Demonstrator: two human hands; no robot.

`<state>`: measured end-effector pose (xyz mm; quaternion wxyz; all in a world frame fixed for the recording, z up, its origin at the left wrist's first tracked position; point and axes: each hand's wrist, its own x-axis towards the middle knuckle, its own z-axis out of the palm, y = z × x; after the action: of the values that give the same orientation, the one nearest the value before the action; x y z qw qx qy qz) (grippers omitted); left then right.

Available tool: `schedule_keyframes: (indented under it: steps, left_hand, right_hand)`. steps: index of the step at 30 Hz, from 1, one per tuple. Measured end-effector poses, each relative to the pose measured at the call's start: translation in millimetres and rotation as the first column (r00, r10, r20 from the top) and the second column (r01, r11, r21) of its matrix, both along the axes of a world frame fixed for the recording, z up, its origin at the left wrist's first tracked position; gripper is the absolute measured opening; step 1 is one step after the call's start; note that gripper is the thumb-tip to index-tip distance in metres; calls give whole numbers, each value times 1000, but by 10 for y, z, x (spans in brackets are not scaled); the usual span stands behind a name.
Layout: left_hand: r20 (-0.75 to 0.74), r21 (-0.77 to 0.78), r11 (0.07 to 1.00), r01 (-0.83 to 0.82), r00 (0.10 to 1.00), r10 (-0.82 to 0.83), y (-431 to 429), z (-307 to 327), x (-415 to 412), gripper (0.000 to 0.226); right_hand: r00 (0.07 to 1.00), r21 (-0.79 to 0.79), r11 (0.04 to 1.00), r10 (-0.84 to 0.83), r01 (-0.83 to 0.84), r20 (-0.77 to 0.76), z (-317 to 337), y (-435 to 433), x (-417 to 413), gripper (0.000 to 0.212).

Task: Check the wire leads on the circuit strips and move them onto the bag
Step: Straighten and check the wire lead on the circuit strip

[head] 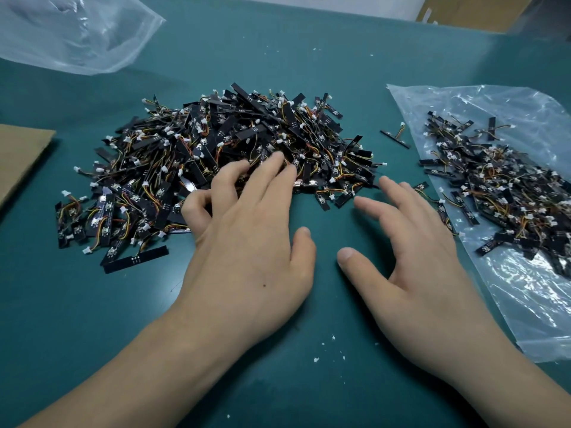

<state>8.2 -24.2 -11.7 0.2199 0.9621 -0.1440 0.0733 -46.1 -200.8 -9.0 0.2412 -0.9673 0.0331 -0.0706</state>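
Across the middle of the teal table mat [309,57] spreads a large loose heap of circuit strips [216,149]: short black boards, each with thin red, yellow and black wire leads ending in a small white connector. Some lie face up and show tiny parts; others show their plain black backs.

To the right, a clear plastic bag [525,304] lies flat on the mat and bears a smaller pile of strips [500,193] of the same kind, lying on top of the plastic, with a few at its near edge. One single strip [396,139] lies alone on the mat between the heap and the bag.

The left hand [247,236] lies palm down at the near edge of the heap, its fingertips [278,157] resting on the strips, fingers spread and mostly straight, the little finger bent; it grips nothing that can be seen. The right hand [411,242] is over bare mat just beside the bag's edge, fingers wide apart and holding nothing, slightly blurred.

A second clear bag [71,35] lies crumpled at the far left, a cardboard sheet [21,156] at the left edge, and white crumbs [324,347] dot the mat.
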Motion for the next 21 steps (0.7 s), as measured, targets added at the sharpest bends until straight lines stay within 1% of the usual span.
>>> schedule_keyframes:
  steps: [2, 3, 7, 8, 10, 14, 21]
  left_hand:
    - [-13, -1, 1000, 10, 1000, -10, 2, 12, 1, 61]
    - [-15, -1, 1000, 16, 1000, -16, 3, 18, -1, 58]
    - [27, 5, 1000, 10, 1000, -10, 11, 30, -20, 28]
    - [40, 0, 1000, -2, 999, 2, 10, 25, -18, 24]
    - [67, -22, 1000, -22, 998, 23, 18, 11, -9, 24]
    - [130, -109, 993, -47, 990, 62, 23, 31, -1, 22]
    - [247, -317, 947, -51, 960, 134, 44, 153, -37, 6]
  right_hand:
    - [1000, 5, 1000, 1, -1, 6, 3, -1, -1, 63]
    - [1000, 9, 1000, 5, -5, 6, 4, -3, -3, 62]
    - [1000, 23, 1000, 19, -19, 0, 10, 5, -9, 55]
    - [1000, 23, 1000, 19, -19, 1, 13, 7, -7, 54]
    - [1000, 19, 1000, 23, -23, 4, 17, 6, -8, 53]
    - [999, 25, 999, 32, -32, -3, 18, -2, -15, 52]
    - [999, 37, 999, 34, -34, 4, 18, -8, -13, 49]
